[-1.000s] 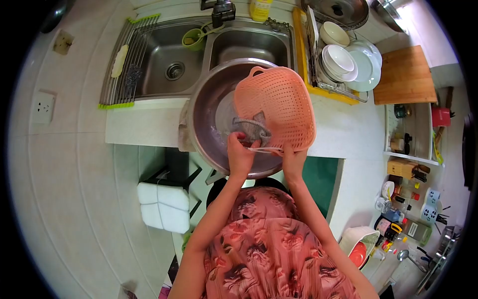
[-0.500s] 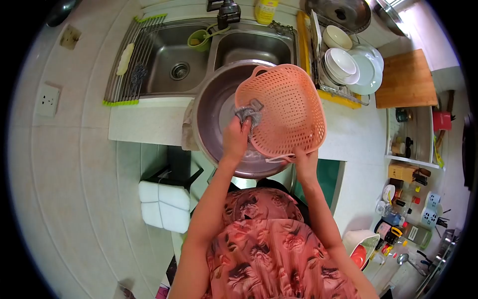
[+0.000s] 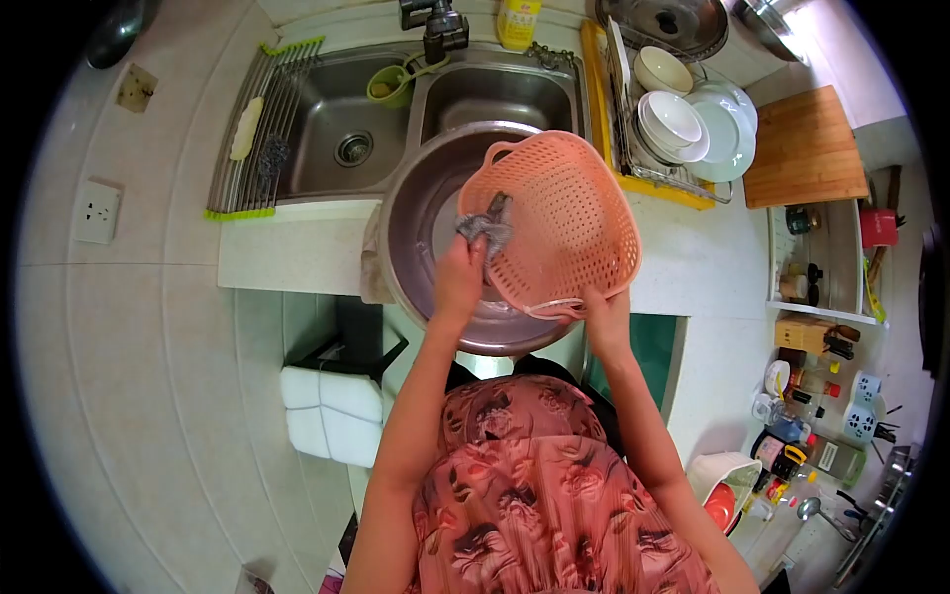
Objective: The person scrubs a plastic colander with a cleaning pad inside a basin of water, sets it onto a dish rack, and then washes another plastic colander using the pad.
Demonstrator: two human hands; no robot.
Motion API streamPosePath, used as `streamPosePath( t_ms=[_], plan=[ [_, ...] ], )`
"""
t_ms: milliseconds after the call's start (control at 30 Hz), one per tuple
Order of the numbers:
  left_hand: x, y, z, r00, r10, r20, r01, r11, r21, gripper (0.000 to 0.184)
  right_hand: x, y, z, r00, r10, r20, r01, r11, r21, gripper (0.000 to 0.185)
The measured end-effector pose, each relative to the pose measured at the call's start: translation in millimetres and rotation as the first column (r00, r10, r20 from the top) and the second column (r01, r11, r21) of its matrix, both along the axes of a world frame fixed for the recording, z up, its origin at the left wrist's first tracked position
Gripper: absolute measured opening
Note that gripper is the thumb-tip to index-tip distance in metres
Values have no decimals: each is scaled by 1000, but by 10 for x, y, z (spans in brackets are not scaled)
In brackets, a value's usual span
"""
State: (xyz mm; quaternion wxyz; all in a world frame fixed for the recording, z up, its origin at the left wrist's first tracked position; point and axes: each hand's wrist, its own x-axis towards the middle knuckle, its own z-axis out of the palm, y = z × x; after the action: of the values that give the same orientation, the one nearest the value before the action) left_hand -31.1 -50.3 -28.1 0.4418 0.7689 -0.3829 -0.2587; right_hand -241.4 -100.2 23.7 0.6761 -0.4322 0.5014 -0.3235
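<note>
A pink perforated plastic basket (image 3: 569, 218) is tilted over a large metal basin (image 3: 411, 233). My right hand (image 3: 602, 315) grips the basket's near rim, fingers partly hidden beneath it. A wet grey cloth (image 3: 487, 228) is bunched in my left hand (image 3: 461, 275), whose fingers are closed around it. The cloth presses against the left side of the basket. Some water shows in the bottom of the basin.
Behind the basin is a double sink (image 3: 341, 104) with a black faucet (image 3: 435, 30) and a green cup (image 3: 390, 87). A rack of white bowls (image 3: 671, 121) stands at the right, beside a wooden board (image 3: 804, 148). A roll-up drying rack (image 3: 262, 139) spans the sink's left edge.
My left hand and the cloth have shifted slightly down and left along the basket's side. The basket has turned a little in my right hand.
</note>
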Motion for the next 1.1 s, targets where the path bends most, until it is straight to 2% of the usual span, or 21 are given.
streamPosePath(
  t_ms=[100,200,300,333,433,467,567,667,767,800,900,933,1033,1067,1100],
  plan=[
    [330,20,69,972,108,207,-140,979,148,22,-85,-133,-134,953,-9,-301,-100,934,-343,71],
    [495,35,58,925,10,380,-74,985,155,18,18,-167,-46,850,-96,-518,-213,837,-505,78],
    [397,-32,-269,755,-256,604,10,925,380,18,94,-166,-143,787,-132,-603,-263,812,-521,77],
    [346,-44,-410,783,-391,484,109,852,513,23,108,-162,-147,790,-116,-602,-269,817,-511,78],
    [143,169,-530,764,-482,429,330,863,381,32,100,-129,-171,791,-86,-606,-288,820,-494,79],
    [151,143,-544,806,-425,411,268,882,387,39,60,-123,-196,787,-92,-611,-291,817,-498,79],
    [201,-15,-496,923,-236,304,100,911,401,42,33,-121,-298,789,-110,-604,-272,819,-504,78],
    [-137,-95,-464,918,-193,348,61,932,358,39,91,-103,-286,795,-106,-597,-258,832,-491,77],
    [-146,-66,-692,808,-364,464,188,905,382,31,51,-142,-281,773,-112,-625,-303,800,-518,77],
    [9,-91,-780,797,-431,423,208,853,478,25,18,-154,-289,761,-119,-638,-325,781,-534,78],
    [363,-76,-761,698,-272,663,-15,919,393,23,-32,-178,-306,755,-135,-642,-313,786,-533,79],
    [337,-73,-737,725,-214,655,-65,925,375,24,-12,-161,-314,783,-125,-609,-272,812,-516,79],
    [81,-61,-847,966,-80,248,12,964,264,27,110,-86,-392,856,-103,-507,-161,878,-450,79],
    [46,-94,-986,999,-13,38,7,988,157,30,117,-76,-461,871,-103,-480,-126,897,-423,79],
    [-3,-112,-925,1000,-11,4,11,990,141,31,125,-72,-503,885,-107,-454,-91,915,-393,78]
  ],
)
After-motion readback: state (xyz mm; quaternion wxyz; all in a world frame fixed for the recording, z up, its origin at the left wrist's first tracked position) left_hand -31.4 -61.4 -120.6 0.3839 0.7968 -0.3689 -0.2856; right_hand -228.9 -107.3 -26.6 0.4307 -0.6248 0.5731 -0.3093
